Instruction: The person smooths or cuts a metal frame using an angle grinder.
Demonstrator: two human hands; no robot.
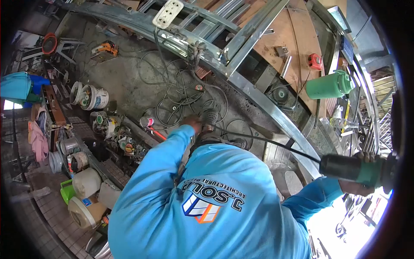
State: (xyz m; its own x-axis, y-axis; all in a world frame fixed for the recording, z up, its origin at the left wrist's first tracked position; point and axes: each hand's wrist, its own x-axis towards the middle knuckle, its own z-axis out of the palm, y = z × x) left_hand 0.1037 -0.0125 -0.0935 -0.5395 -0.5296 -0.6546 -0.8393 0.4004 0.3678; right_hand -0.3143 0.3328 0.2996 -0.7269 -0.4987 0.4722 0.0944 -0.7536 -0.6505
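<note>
My right hand point(357, 188) is wrapped round the body of a green and black angle grinder point(351, 168) at the right edge; its far end is lost in the dark rim. A black power cord point(267, 140) runs from the grinder's rear leftward to my left hand point(194, 122). That hand is closed on the cord, low in front of my body, close to my shoe point(210, 115). Loops of cable point(172, 108) lie on the concrete floor just past it.
A metal frame point(276, 110) curves across the front, with a white socket strip point(168, 14) on it. Beyond are a green jug point(327, 86), a red tape measure point(315, 61) and a padlock-like metal piece point(281, 51). Buckets point(95, 97) and tubs point(86, 183) stand left.
</note>
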